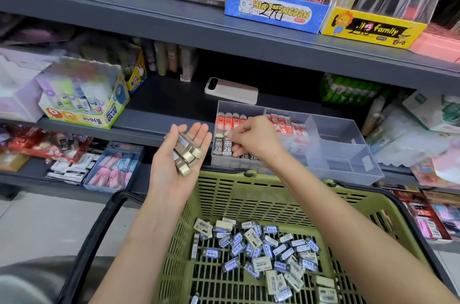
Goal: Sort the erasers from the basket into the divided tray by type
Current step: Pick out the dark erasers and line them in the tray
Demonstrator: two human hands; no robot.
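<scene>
My left hand is held palm up with several grey-sleeved 2B erasers lying on it, just left of the clear divided tray. My right hand hovers over the tray's front-left compartment, fingers curled and pinching a 2B eraser in the row standing there. Red-sleeved erasers fill the compartment behind, and more red-and-white ones lie in the middle section. The green basket below holds several loose blue-labelled and white erasers.
The tray sits on a dark shelf, its right compartments showing bare plastic. A phone lies behind the tray. A glue-stick box stands to the left, and boxes of stationery crowd the shelves above and both sides. The basket's black handle hangs left.
</scene>
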